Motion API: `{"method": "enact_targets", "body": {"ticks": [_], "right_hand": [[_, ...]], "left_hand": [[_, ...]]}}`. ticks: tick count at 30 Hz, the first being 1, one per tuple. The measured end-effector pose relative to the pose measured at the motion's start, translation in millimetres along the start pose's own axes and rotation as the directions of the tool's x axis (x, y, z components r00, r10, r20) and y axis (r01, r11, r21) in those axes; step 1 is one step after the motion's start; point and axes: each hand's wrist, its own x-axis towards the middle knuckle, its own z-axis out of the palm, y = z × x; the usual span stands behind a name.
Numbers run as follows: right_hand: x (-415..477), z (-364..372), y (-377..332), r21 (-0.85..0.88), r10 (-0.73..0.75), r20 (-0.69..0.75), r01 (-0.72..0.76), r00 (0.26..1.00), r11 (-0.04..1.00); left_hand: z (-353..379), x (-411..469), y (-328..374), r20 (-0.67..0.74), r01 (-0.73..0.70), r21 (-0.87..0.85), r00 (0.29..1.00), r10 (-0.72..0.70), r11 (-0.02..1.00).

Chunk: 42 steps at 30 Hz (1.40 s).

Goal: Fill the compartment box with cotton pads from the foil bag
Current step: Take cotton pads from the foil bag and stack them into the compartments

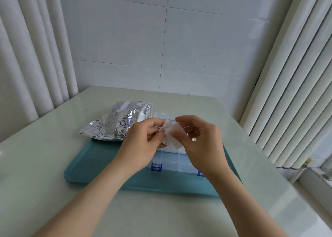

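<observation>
Head view, items as I log them against the teal tray [100, 164], which lies on the pale table [45, 164]. Item one: the compartment box [170, 162], clear plastic, sitting on the tray's right half, with two blue latches [156, 166] on the side facing me. White material shows in its far row, though the hands hide most of it, and I cannot tell how full that row is. Item two: the foil bag [115, 123], silver with blue print, lying on its side at the tray's far-left corner. It rests partly on the tray and partly over the far edge on the table, with its mouth turned toward the box and white showing inside. Item three: the cotton pads [171, 136], a thin white bundle held in the air above the tray, over the far part of the box; I cannot count them. My left hand [142, 143] pinches their left edge between thumb and curled fingers. My right hand [203, 143] pinches the right side, thumb in front, fingers bent behind. Beyond the tray's far edge stands a white tiled wall [161, 39], with pale vertical slats [287, 92] to the right of it.
</observation>
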Motion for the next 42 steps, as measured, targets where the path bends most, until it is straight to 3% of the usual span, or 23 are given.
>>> {"method": "enact_targets", "body": {"ticks": [4, 10, 15, 21, 26, 29, 36, 42], "right_hand": [[1.9, -0.7, 1.6, -0.038, 0.003, -0.008, -0.003, 1.0, 0.999], [3.0, 1.7, 6.5, 0.05, 0.082, -0.065, -0.078, 0.995, 0.996], [0.6, 4.3, 3.6, 0.088, 0.113, -0.08, -0.106, 0.99, 0.99], [-5.6, 9.7, -1.7, -0.279, -0.014, -0.055, -0.002, 0.998, 0.96], [-8.6, 12.7, -10.9, -0.32, 0.042, 0.163, 0.012, 0.986, 0.947], [-12.2, 15.4, -10.6, -0.366, 0.104, 0.218, -0.017, 0.971, 0.93], [-7.6, 15.7, -9.6, -0.271, 0.034, 0.027, -0.026, 0.999, 0.962], [-4.9, 10.0, -10.0, -0.118, 0.146, -0.069, -0.153, 0.987, 0.981]], "left_hand": [[0.0, -0.6, 0.2, -0.009, 0.013, -0.066, 1.0, -0.014, 0.998], [0.5, 0.2, 3.3, 0.072, 0.064, -0.185, 0.996, -0.052, 0.981], [2.0, -0.8, 3.3, 0.059, 0.083, -0.229, 0.996, -0.072, 0.97], [4.5, -0.7, 1.2, 0.014, 0.107, -0.283, 0.994, -0.108, 0.953], [9.2, -2.6, 2.2, -0.067, 0.083, -0.255, 0.992, -0.103, 0.963], [12.7, -4.0, 2.3, -0.125, 0.055, -0.225, 0.989, -0.085, 0.973], [14.8, -3.5, 2.3, -0.161, 0.029, -0.184, 0.985, -0.06, 0.982], [14.7, -3.2, 3.5, -0.159, 0.027, -0.202, 0.986, -0.06, 0.979]]}}
